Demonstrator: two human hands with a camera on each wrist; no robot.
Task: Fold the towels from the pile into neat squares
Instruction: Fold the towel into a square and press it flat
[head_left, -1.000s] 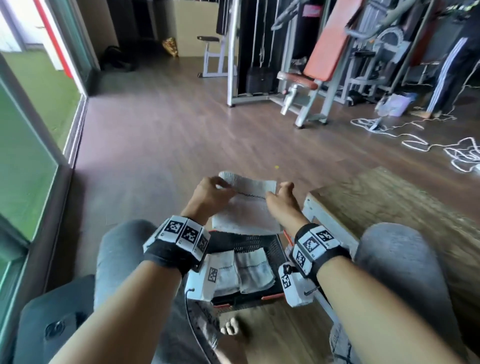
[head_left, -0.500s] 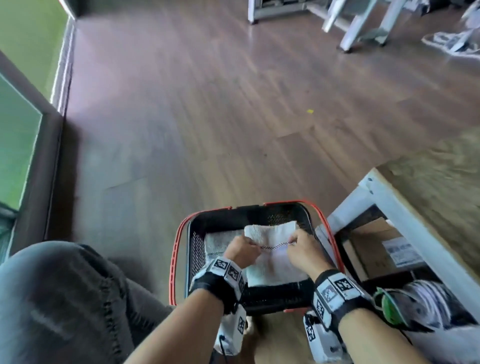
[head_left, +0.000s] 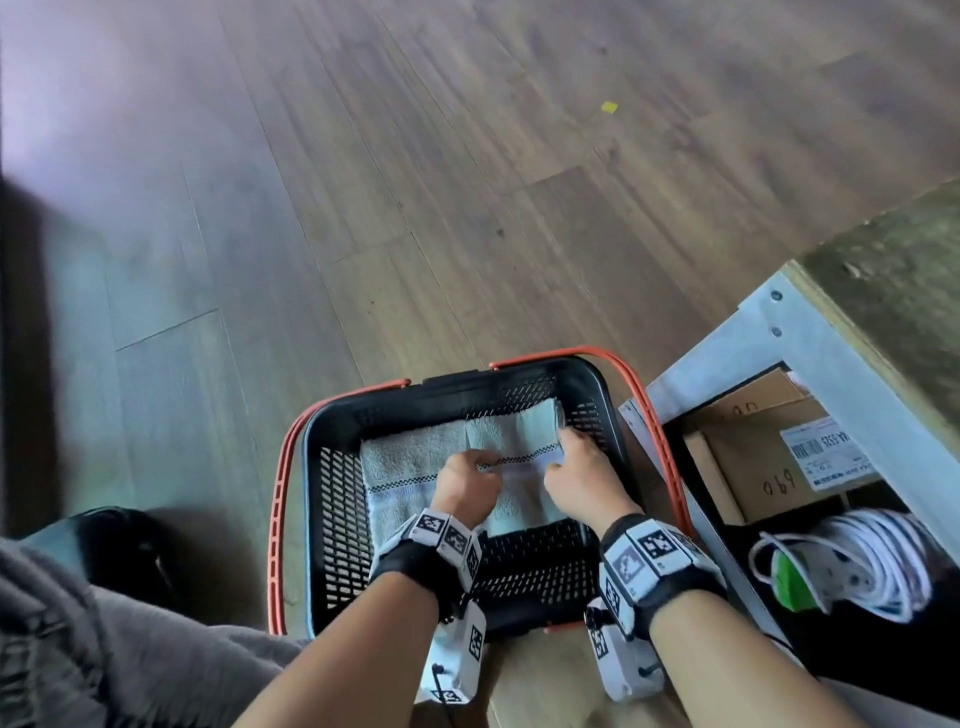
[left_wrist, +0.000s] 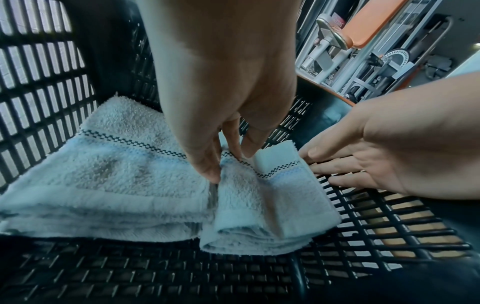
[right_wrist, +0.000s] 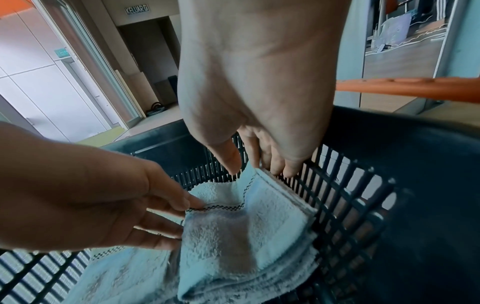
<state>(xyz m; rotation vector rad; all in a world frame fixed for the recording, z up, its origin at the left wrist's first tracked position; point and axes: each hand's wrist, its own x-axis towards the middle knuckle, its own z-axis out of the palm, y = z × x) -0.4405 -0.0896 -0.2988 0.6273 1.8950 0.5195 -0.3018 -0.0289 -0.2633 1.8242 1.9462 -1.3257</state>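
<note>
Both hands were down inside the black basket (head_left: 332, 499), which stood on the wooden floor (head_left: 363, 182) just beside a white-framed worktop (head_left: 810, 343). The folded towel (left_wrist: 265, 197) lay on the right part of the basket's bottom, touching a second folded towel (left_wrist: 109, 174) on its left. The left hand (left_wrist: 221, 86) pinched the left edge of the folded towel, near the checkered stripe, with thumb and fingertips clamped on the cloth. The right hand (right_wrist: 259, 92) was at the far right corner, its fingers close together; the thumb seemed to touch the cloth, but it could not be told whether the hand really gripped it.

The step seemed to be the laying of a finished square beside the other one. To do it well, the person should probably let the layers go only when they lie flat, keep the edges in line with the neighbour, and press lightly on top, because thick terry layers can spring open and spoil the square.
</note>
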